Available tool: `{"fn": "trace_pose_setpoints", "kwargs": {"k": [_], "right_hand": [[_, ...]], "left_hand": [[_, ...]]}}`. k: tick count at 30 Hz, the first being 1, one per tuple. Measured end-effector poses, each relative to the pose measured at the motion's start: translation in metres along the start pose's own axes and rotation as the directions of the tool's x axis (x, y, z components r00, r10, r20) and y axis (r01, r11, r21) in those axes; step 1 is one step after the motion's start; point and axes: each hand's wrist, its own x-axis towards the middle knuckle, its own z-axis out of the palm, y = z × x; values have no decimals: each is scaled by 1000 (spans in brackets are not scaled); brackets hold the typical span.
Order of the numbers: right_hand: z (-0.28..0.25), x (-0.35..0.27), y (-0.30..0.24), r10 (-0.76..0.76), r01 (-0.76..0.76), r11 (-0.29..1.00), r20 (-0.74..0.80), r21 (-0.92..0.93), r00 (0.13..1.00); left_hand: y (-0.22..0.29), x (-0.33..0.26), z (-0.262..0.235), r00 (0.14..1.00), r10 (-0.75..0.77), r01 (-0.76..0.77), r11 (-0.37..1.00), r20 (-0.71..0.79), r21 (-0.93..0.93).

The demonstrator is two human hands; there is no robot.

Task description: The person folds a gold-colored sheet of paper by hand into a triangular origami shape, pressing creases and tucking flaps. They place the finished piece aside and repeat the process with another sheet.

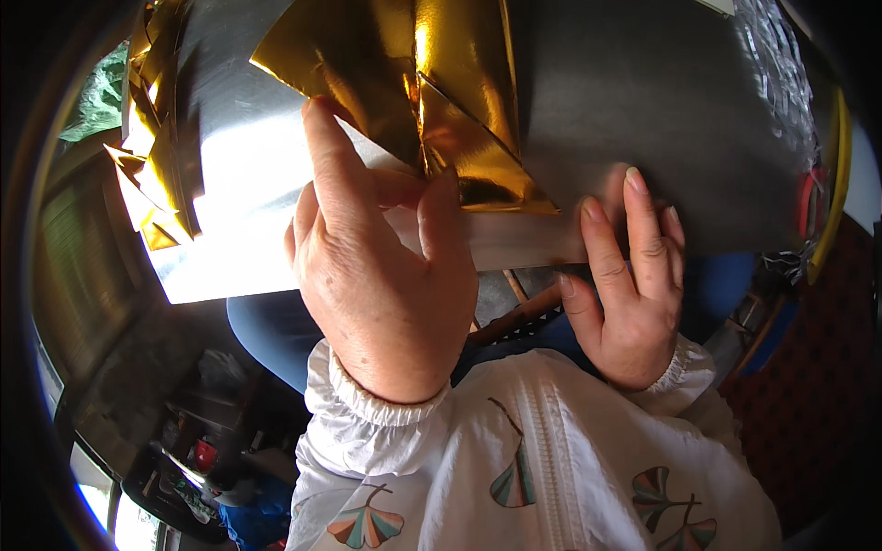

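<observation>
A sheet of shiny gold foil paper (pixel 367 55), with a triangular flap folded at its lower right, lies on a smooth grey metal-like board (pixel 634 83). My left hand (pixel 377 266) is at its lower left. The index finger stretches to the sheet's left edge. Thumb and another finger come together at the lower fold, pinching the paper there; the exact contact is partly hidden. My right hand (pixel 634 285) rests with fingers apart on the board's near edge, right of the flap and holding nothing.
Folded gold foil pieces (pixel 156 138) stand in a row along the board's left side. Clear crinkled plastic (pixel 776 73) hangs at the right, near a yellow curved rim (pixel 841 184). Dark clutter with a blue bag (pixel 257 514) sits lower left.
</observation>
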Motion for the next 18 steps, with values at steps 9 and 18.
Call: {"fn": "trace_pose_setpoints", "kwargs": {"k": [9, 18], "right_hand": [[18, 33, -30, -105, 105, 994, 62, 1, 993], [27, 27, -28, -84, 87, 994, 64, -59, 994]], "left_hand": [[4, 3, -3, 996, -80, 80, 997, 35, -4], [4, -1, -6, 985, -169, 171, 985, 39, -40]]}}
